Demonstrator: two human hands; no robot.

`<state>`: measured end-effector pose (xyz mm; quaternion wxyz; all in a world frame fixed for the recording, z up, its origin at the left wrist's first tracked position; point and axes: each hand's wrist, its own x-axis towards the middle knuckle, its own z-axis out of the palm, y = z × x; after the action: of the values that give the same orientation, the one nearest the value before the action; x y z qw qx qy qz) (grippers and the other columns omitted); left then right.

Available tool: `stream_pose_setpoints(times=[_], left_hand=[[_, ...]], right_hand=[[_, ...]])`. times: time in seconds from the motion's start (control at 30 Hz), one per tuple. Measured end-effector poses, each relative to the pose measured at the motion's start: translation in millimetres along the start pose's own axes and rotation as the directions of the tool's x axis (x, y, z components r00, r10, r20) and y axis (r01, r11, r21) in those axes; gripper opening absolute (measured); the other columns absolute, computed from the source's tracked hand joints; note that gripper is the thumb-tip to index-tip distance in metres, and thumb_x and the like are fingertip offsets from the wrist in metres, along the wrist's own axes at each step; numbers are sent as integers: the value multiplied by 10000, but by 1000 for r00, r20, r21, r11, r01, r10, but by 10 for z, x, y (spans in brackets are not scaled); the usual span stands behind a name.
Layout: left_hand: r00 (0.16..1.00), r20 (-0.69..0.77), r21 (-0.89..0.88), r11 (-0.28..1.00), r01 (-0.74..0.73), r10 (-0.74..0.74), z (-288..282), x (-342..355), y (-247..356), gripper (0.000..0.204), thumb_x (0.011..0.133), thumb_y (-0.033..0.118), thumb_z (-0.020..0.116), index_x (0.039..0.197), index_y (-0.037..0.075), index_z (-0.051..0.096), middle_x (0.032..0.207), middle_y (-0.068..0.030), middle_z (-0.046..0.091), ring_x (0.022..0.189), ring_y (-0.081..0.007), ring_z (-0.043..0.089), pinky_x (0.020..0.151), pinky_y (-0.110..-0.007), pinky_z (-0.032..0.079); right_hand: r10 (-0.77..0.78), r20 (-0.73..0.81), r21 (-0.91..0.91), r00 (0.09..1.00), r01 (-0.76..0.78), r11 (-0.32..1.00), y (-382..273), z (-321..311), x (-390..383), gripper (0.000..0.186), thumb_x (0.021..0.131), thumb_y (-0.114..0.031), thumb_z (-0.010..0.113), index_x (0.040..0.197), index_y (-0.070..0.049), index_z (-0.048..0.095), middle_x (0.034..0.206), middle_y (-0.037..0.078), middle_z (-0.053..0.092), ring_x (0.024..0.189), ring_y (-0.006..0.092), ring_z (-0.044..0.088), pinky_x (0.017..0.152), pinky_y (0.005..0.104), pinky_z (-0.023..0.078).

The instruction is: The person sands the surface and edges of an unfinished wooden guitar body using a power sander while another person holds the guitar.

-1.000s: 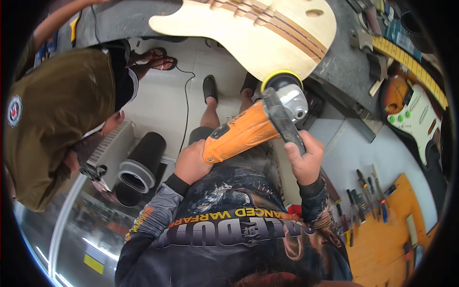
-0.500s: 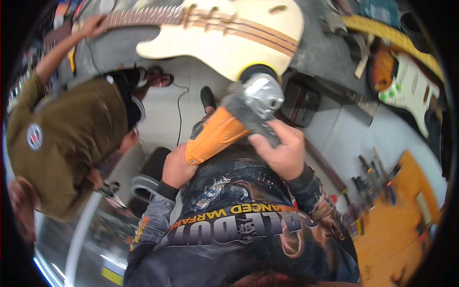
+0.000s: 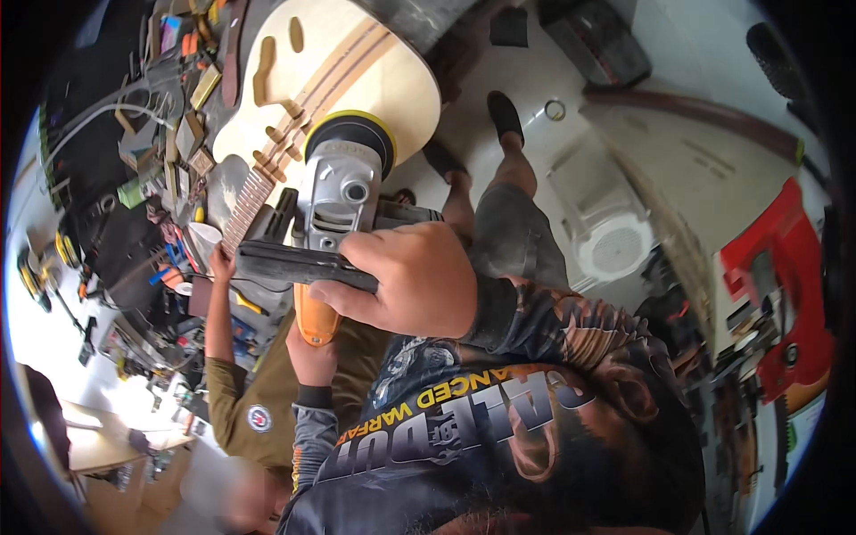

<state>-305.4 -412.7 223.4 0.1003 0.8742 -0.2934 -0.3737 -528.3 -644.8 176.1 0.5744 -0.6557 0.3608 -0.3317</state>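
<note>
An orange and grey angle polisher (image 3: 334, 201) with a round yellow-rimmed pad (image 3: 392, 143) is held in both of my hands. My right hand (image 3: 419, 276) wraps round its black handle, thumb toward me. At the rear end of the orange body is my left hand (image 3: 312, 358), closed, its fingers partly hidden. The pad overlaps the near edge of a pale wooden electric guitar body (image 3: 397, 94) with brown stripes down its middle; whether they touch I cannot tell. A co-worker's hand (image 3: 222, 264) is at the guitar's fretted neck (image 3: 247, 209).
The co-worker in a brown-green shirt (image 3: 259, 383) stands close on my left. Wood blocks (image 3: 189, 134) and hand tools crowd the bench beyond the neck. To the right are a white stool (image 3: 615, 245), a dark box (image 3: 593, 45) and a red guitar-like body (image 3: 785, 299).
The view has turned, so the guitar now runs diagonally and more of the cluttered bench shows. The polisher appears further left and more upright, still in both hands.
</note>
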Motion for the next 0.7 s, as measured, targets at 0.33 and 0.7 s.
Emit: stream_pose_setpoints(times=[0.33,0.7], left_hand=[[982,72,318,929,-188,174,-367,574,-43,340,845,63,841,1142,-46,717,992,-190,813,947,-354,809,868,-424,605],[978,114,362,909,-204,174,-381,732,-106,377,827,77,844,1166,-39,725,1015,-212,815,984,-392,814,881,-440,609]], right_hand=[[33,-212,9,977,-32,999,220,151,-88,497,1012,-472,829,810,-76,605,680,114,657,603,343,707,562,453,547],[50,-264,-15,963,-56,998,322,303,-173,518,1023,-491,815,802,-77,596,661,105,633,606,338,705,562,449,548]])
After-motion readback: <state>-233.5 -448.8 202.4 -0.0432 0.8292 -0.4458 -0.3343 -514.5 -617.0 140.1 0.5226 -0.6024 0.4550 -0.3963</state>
